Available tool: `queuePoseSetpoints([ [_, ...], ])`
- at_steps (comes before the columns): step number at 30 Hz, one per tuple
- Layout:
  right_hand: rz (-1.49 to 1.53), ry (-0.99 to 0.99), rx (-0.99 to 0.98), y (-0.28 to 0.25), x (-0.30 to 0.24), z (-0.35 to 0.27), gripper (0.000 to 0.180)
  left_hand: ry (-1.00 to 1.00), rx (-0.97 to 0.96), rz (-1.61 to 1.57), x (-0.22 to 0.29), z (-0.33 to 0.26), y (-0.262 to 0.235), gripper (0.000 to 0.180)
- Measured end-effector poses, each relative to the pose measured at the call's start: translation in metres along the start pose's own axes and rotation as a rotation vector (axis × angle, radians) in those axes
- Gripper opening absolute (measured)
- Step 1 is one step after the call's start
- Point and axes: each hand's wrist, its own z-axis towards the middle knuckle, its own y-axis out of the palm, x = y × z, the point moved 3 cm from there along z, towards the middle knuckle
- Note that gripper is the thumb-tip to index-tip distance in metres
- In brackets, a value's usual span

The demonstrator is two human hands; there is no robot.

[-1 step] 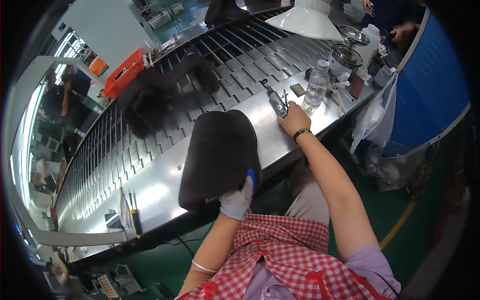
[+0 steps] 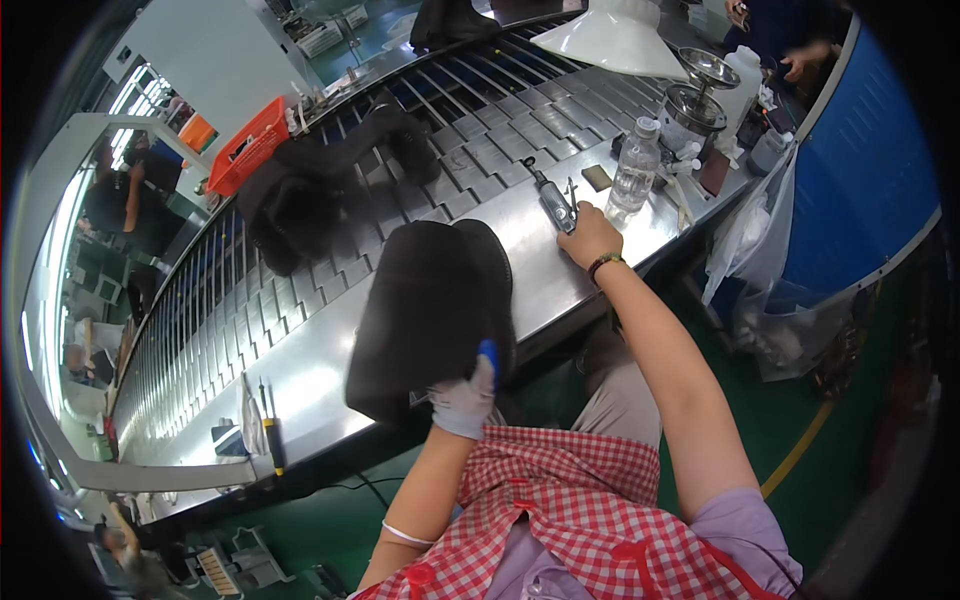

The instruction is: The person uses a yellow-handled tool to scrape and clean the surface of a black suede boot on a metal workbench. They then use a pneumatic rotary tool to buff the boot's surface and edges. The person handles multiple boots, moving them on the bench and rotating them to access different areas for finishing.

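Note:
In front of me a black boot [image 2: 420, 315] leans over the metal table edge, its broad shaft toward me. My left hand [image 2: 465, 395], in a pale glove with blue on the thumb, is closed round the boot's lower near end; most of its fingers are hidden behind it. To the right, my bare right hand [image 2: 592, 238] grips the near end of a small grey hand tool with a lever [image 2: 556, 203], which lies at the table surface. A clear bottle [image 2: 634, 170] and a small tan block [image 2: 597, 178] are close to that hand.
More black boots [image 2: 300, 195] lie on the slatted metal conveyor [image 2: 480, 135] beyond. A yellow-black screwdriver [image 2: 271, 440] rests at the left table edge. At back left is a red basket [image 2: 250, 145]; at right, a metal pot [image 2: 692, 115] and hanging plastic bag [image 2: 745, 235].
The boot and my left hand have shifted slightly left, and the boot has tilted a little. My right hand and its tool are nearly where they were.

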Motion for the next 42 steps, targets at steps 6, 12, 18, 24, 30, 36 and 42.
queuePoseSetpoints([
  [6,0.403,-0.150,-0.092,-0.031,0.030,-0.037,0.051,0.144,0.212,0.038,-0.090,0.042,-0.084,0.039],
  [12,1.352,-0.204,-0.515,-0.107,0.052,-0.106,0.064,-0.590,-0.010,-1.305,-0.076,0.084,-0.090,0.049],
  [18,1.427,-0.279,-0.567,-0.127,0.072,-0.137,0.087,-0.685,-0.218,-1.238,-0.097,0.100,-0.062,0.052],
  [24,2.128,-0.084,-1.142,-0.067,0.085,-0.170,0.116,-0.784,-0.094,-1.253,-0.114,0.094,-0.061,0.054],
  [30,1.885,-0.047,-0.840,-0.050,0.075,-0.180,0.095,-0.741,-0.057,-1.222,-0.122,0.092,-0.064,0.055],
  [36,1.438,0.022,-0.872,-0.056,0.085,-0.183,0.103,-0.671,-0.079,-1.251,-0.130,0.085,-0.070,0.052],
  [42,0.869,-0.083,-0.532,-0.055,0.081,-0.188,0.097,-0.622,-0.067,-1.202,-0.121,0.084,-0.074,0.051],
])
